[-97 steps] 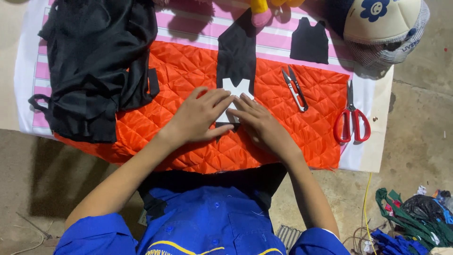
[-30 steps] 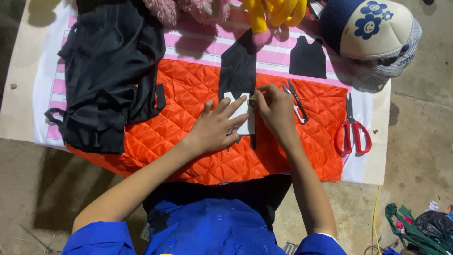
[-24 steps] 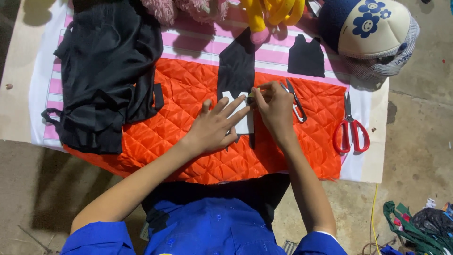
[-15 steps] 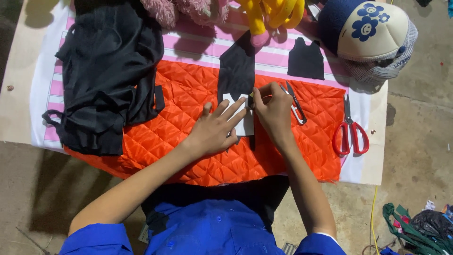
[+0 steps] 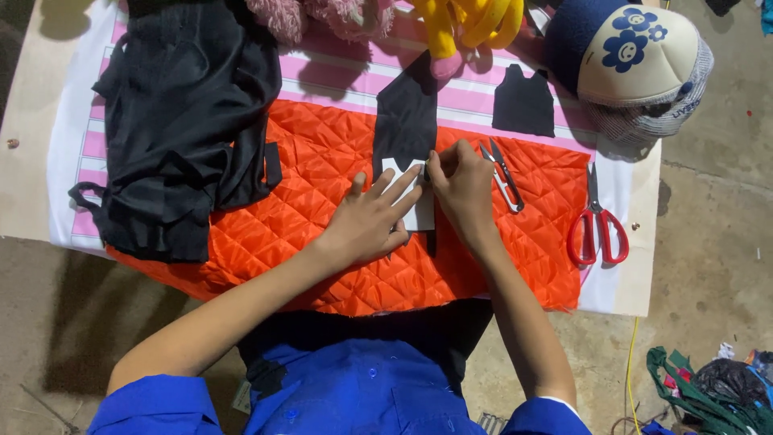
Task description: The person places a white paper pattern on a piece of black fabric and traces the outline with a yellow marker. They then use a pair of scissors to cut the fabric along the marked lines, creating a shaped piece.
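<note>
Head view, hands [image 5: 411, 213] pressing white pattern piece [image 5: 412, 201], orange quilted fabric [image 5: 322, 185]

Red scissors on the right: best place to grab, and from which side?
Take the red scissors by the looped red handles, which point toward the person at the near table edge. Come from above with the right hand; blades point away, and nothing lies over them.

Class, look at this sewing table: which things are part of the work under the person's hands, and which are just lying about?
In use:
left hand flat on the white pattern piece
right hand pinching its top edge
black fabric strip
orange quilted fabric

Lying about:
red scissors
small snips
black garment
cap
small black cutout
</note>
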